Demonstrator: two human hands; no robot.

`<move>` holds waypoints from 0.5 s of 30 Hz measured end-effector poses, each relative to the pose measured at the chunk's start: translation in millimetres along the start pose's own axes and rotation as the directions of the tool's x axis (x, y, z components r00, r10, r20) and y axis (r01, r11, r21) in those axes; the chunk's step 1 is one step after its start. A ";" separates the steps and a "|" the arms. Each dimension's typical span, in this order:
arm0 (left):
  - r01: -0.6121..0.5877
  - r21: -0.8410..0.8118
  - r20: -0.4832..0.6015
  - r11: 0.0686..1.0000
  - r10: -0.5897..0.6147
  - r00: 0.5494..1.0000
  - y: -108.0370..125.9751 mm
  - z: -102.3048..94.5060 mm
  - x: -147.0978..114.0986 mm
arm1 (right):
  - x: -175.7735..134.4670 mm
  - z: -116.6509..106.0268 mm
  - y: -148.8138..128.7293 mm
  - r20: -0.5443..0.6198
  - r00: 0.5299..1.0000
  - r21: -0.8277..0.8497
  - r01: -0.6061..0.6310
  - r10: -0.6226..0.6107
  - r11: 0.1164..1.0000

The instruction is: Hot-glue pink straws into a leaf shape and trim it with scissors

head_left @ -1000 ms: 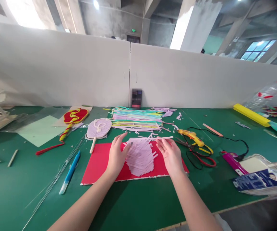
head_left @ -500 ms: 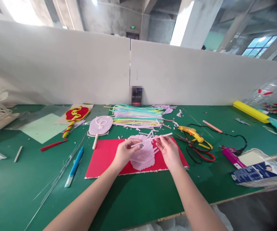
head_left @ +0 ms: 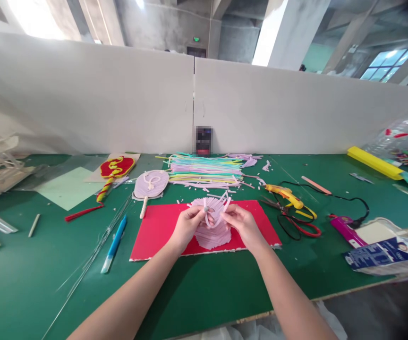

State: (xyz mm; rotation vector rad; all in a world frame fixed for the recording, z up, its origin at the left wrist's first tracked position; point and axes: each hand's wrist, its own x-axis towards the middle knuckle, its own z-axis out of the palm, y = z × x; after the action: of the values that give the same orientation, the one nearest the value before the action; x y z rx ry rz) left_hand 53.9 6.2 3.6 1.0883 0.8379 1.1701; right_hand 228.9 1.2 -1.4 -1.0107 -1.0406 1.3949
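Lilac fuzzy pipe cleaner [head_left: 214,213], soft and wiry, is bending between both hands in the head view: left hand [head_left: 187,225] and right hand [head_left: 243,225] each pinching an end above a part-filled lilac striped oval [head_left: 213,233], strip ends untrimmed, lying on red card [head_left: 154,231]; spare pipe cleaners [head_left: 204,171] are waiting on the green table [head_left: 204,283].

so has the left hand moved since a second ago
Yes. The left hand has come off the left edge of the lilac strip piece and shifted right toward the right hand, judged against the red sheet.
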 end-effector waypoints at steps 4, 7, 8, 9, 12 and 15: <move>0.006 0.051 0.015 0.999 -0.007 1.000 0.7 2.8 -0.9 | -2.5 4.1 -1.1 0.071 0.997 -0.053 -0.001 0.005 0.999; 0.013 0.083 0.015 0.996 -0.014 1.000 1.5 4.2 -2.0 | -3.4 7.7 -2.2 0.052 0.998 -0.065 0.026 -0.023 0.998; 0.016 0.093 0.015 0.996 -0.017 1.000 1.6 4.5 -2.5 | -3.4 8.4 -2.4 0.027 0.999 -0.063 0.045 -0.044 0.997; 0.019 0.104 0.016 0.994 -0.020 1.000 1.5 4.8 -3.1 | -3.3 8.8 -2.6 0.002 0.998 -0.061 0.064 -0.064 0.996; 0.024 0.141 0.026 0.990 -0.028 0.999 0.5 5.5 -4.7 | -3.0 8.4 -3.2 -0.040 0.994 -0.068 0.096 -0.099 0.993; 0.020 0.183 0.044 0.983 -0.029 0.999 -1.0 6.3 -6.2 | -3.8 7.6 -4.2 -0.033 0.994 -0.099 0.103 -0.107 0.990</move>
State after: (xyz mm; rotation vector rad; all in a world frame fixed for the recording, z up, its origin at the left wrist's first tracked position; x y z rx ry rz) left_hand 58.7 -1.3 4.3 1.2466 0.9335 1.0589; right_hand 222.9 -2.8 4.8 -1.0344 -1.1265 1.2445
